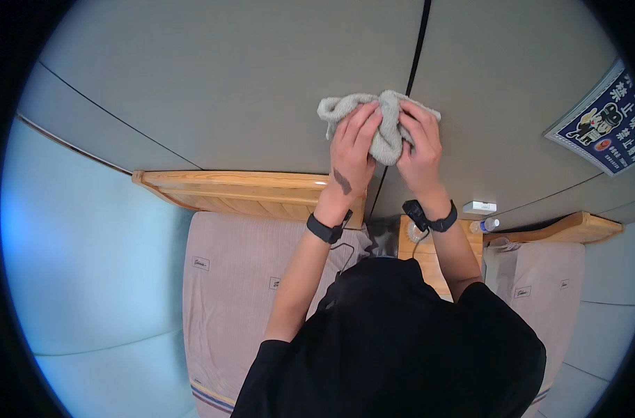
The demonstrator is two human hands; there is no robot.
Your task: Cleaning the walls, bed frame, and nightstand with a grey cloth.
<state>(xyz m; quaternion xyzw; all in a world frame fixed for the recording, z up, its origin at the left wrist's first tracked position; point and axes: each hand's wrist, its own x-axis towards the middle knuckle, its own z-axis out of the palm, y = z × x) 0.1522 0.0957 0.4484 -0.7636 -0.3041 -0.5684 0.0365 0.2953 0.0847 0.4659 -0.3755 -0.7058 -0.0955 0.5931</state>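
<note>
A crumpled light-grey cloth (386,143) is gripped between both of my hands, up against the grey panelled wall (262,97). My left hand (354,146) has its fingers closed over the cloth's left part, and a dark mark shows near the wrist. On the other side, my right hand (422,150) holds the cloth with bent fingers. Loose folds stick out past the fingertips on both sides. A dark seam (418,52) in the wall runs down behind the cloth. Each wrist wears a black band.
Below on the left is a bed (241,279) with a wooden headboard (241,188). A wooden nightstand (436,268) carries a bottle (486,225); a small white box (480,207) is near it. Another bed (540,292) stands right. A dark-blue poster (606,125) hangs on the wall.
</note>
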